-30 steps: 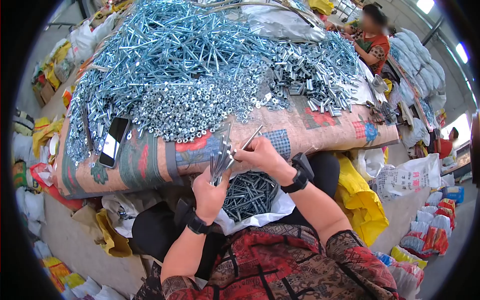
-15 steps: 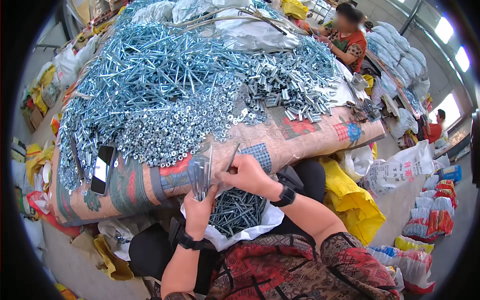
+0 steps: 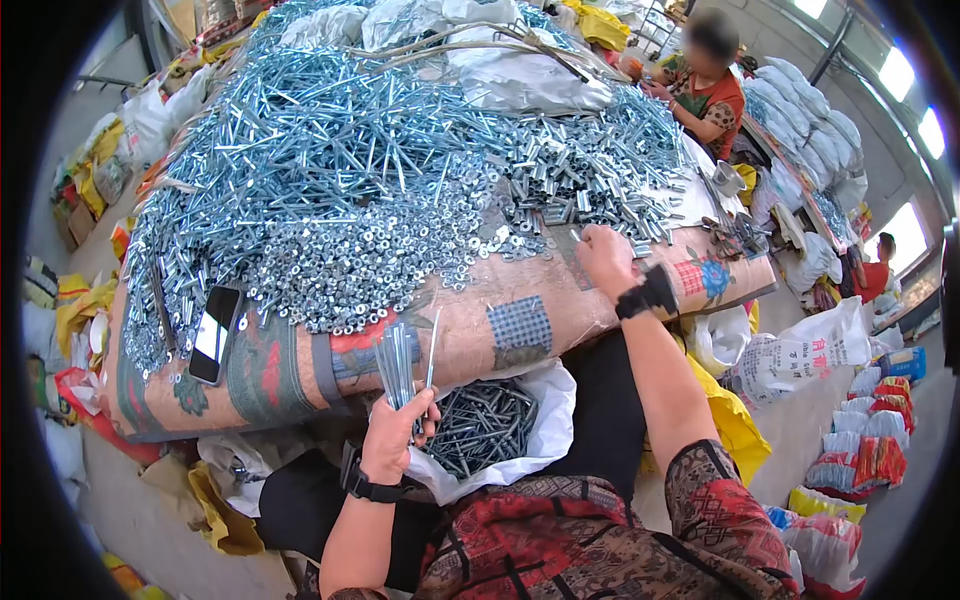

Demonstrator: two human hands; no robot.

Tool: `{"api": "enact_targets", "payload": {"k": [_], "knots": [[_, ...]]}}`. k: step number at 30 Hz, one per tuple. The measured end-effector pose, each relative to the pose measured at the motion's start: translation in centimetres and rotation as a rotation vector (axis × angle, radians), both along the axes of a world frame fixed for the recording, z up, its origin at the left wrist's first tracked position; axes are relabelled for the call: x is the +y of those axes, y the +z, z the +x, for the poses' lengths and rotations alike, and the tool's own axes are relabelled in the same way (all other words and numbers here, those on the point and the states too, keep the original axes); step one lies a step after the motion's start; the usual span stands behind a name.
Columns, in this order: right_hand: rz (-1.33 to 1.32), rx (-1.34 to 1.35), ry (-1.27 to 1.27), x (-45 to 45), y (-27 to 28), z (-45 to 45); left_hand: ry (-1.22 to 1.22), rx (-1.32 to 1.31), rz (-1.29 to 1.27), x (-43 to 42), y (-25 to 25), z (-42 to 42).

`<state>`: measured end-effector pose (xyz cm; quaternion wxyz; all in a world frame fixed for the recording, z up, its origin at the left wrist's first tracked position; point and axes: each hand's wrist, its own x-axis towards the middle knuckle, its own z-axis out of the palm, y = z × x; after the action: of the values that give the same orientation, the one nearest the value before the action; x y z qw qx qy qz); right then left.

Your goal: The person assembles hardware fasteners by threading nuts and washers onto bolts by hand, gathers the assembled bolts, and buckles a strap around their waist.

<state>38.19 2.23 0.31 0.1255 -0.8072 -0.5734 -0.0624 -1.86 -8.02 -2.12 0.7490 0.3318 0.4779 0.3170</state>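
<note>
My left hand [image 3: 398,432] is closed around a bundle of long thin bolts [image 3: 397,362], which stand upright; one of them leans apart from the rest. Just right of that hand, a white sack [image 3: 553,405] holds many dark bolts [image 3: 483,425]. My right hand [image 3: 606,260] reaches to the near edge of a heap of metal sleeves [image 3: 570,165]. Its fingers are curled together among the loose sleeves, and what is between the fingertips is hidden. Left of the sleeves lie a pile of nuts [image 3: 340,265] and a large heap of long bolts [image 3: 330,130].
A patterned cloth [image 3: 450,330] covers the table. On its left lies a phone [image 3: 214,335]; metal tools [image 3: 735,235] sit at the right end. Another person [image 3: 705,90] works at the far right. Filled sacks [image 3: 800,340] stand on the floor.
My right hand has left the bolts by my left hand and moved right and away to the sleeves. My left hand still holds its bundle, slightly lower.
</note>
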Motion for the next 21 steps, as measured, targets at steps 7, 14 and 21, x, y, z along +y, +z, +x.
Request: {"api": "enact_targets", "payload": {"k": [7, 14, 21], "knots": [[0.198, 0.685, 0.803, -4.3, 2.8, -9.9, -0.18, -0.076, 0.046, -0.2, 0.9, 0.5], [0.062, 0.629, 0.94, -5.8, 5.2, -12.1, -0.231, -0.113, 0.074, -0.5, 0.9, 0.1], [0.129, 0.56, 0.932, -6.0, 5.6, -12.2, -0.243, -0.08, 0.105, -0.8, 1.2, 0.1]]}}
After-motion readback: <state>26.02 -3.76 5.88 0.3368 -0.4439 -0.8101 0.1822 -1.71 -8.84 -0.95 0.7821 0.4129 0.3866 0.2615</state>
